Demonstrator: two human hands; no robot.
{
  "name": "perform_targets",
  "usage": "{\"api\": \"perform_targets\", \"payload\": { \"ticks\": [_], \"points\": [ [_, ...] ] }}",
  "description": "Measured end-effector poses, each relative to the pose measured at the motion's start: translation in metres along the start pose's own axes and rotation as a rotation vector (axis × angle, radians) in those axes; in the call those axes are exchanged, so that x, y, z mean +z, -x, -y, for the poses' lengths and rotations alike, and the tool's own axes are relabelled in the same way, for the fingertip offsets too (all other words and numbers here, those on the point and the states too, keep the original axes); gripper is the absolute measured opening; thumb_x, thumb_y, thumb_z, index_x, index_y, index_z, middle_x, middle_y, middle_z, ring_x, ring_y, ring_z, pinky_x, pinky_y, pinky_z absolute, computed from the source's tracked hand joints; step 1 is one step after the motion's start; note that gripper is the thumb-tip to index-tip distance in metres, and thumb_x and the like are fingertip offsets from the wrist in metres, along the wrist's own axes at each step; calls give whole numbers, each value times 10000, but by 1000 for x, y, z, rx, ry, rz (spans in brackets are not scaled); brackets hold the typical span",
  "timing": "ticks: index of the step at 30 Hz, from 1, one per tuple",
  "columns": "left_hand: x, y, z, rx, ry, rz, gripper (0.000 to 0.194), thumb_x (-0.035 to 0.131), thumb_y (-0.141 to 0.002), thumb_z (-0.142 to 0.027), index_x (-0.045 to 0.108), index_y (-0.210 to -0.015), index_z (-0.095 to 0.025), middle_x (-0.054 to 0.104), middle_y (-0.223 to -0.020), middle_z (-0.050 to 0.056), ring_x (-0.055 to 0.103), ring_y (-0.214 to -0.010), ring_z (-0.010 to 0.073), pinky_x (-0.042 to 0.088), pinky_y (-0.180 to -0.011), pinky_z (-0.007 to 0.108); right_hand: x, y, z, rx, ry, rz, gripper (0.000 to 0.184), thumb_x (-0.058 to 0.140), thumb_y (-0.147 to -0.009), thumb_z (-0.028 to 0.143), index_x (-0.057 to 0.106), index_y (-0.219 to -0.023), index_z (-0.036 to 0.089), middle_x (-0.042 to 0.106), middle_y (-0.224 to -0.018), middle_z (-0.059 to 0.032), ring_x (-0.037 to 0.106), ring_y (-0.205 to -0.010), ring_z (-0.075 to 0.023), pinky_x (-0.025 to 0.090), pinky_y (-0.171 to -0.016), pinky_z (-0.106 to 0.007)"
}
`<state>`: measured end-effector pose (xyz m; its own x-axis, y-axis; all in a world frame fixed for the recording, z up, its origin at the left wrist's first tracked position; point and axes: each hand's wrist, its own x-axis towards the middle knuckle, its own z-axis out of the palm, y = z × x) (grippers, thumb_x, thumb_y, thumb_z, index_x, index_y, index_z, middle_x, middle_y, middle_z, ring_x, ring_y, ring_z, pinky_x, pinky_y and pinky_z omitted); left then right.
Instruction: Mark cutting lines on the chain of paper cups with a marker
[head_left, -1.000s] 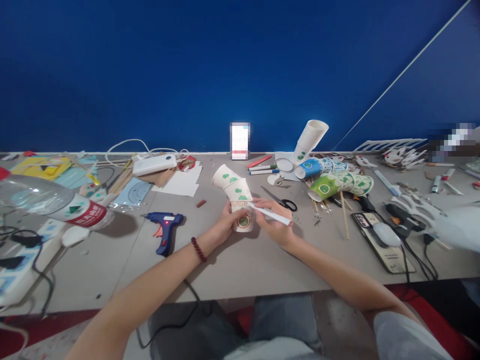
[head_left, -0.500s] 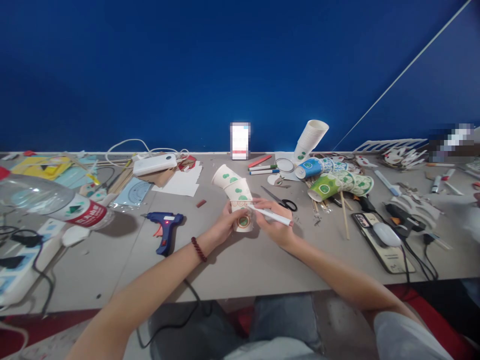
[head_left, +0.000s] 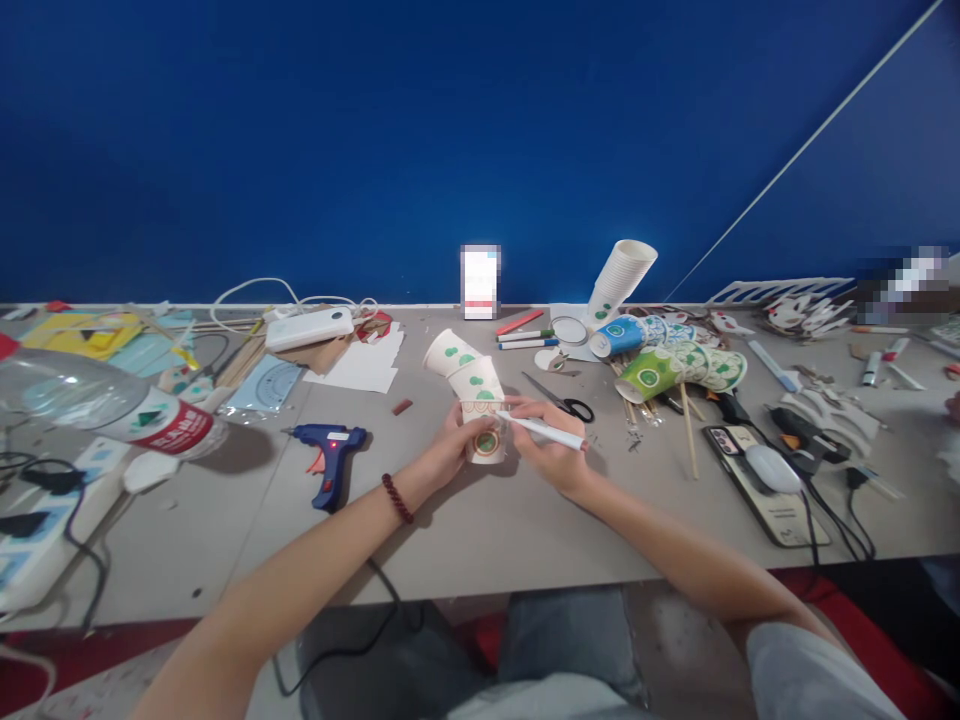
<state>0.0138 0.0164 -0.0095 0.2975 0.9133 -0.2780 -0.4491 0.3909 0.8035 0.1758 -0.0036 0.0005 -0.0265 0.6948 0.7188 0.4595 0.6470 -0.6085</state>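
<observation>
A white paper cup (head_left: 486,440) with a round green and orange mark lies at the table's middle, joined to two more cups with green spots (head_left: 465,368) that curve away to the back left. My left hand (head_left: 450,448) is wrapped round the near cup from the left. My right hand (head_left: 549,450) pinches a white marker pen (head_left: 541,430), its tip touching the cup's upper rim band.
A blue glue gun (head_left: 327,455) lies left of my hands, black scissors (head_left: 564,400) just behind the right one. Coloured cup chains (head_left: 675,362), a cup stack (head_left: 619,280), markers, a phone (head_left: 765,480) and cables crowd the right. A water bottle (head_left: 112,405) lies at left.
My hands and the cup have stayed put. A blurred pale shape at the far right edge has moved out of view.
</observation>
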Motion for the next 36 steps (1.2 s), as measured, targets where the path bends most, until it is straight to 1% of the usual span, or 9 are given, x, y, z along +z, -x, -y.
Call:
{"api": "perform_targets", "payload": {
  "ticks": [4,7,11,17,23,28,36],
  "points": [
    [0,0,0,-5,2,-10,588,833,-610,-242,544,-1119,-176,687,-1007,65,645,-863,194,488,-793,350,0,0,0,-1,-16,3,85,621,-820,160,627,-856,237,782,-859,-54,774,-907,-247,635,-770,-371],
    [-1,0,1,-4,5,-9,580,828,-614,-241,541,-1115,-180,687,-1001,64,651,-868,200,490,-803,359,-1,1,-1,27,-32,22,82,623,-820,167,625,-859,239,783,-870,-54,771,-925,-258,630,-785,-384],
    [-2,-1,2,3,10,-1,564,830,-614,-242,552,-1100,-180,694,-994,62,656,-855,202,493,-800,357,-2,0,-1,33,-25,28,77,615,-822,170,620,-857,239,784,-879,-56,771,-925,-252,630,-776,-373],
    [-1,-1,1,-4,13,-4,556,827,-614,-230,558,-1097,-177,699,-1000,65,660,-873,210,488,-814,364,-2,0,-2,30,-30,10,71,612,-831,172,614,-855,239,776,-869,-60,772,-909,-249,624,-770,-379],
    [-1,-2,1,0,14,-17,568,837,-596,-237,557,-1086,-174,703,-1009,65,662,-859,197,493,-800,350,-2,0,-3,17,-50,10,83,610,-829,160,616,-864,235,764,-838,-52,771,-913,-250,619,-756,-371],
    [-2,-2,2,-9,25,-19,586,841,-594,-232,556,-1103,-174,704,-1024,72,664,-872,206,486,-813,357,-1,0,-3,16,-51,2,81,609,-831,155,616,-862,230,769,-860,-61,773,-900,-249,619,-754,-371],
    [-2,-1,1,-14,14,-11,576,836,-606,-236,545,-1099,-174,700,-999,65,659,-845,194,481,-791,342,-1,0,-4,36,-83,-9,81,603,-839,159,619,-885,224,780,-906,-73,772,-897,-251,621,-773,-387]
  ]
}}
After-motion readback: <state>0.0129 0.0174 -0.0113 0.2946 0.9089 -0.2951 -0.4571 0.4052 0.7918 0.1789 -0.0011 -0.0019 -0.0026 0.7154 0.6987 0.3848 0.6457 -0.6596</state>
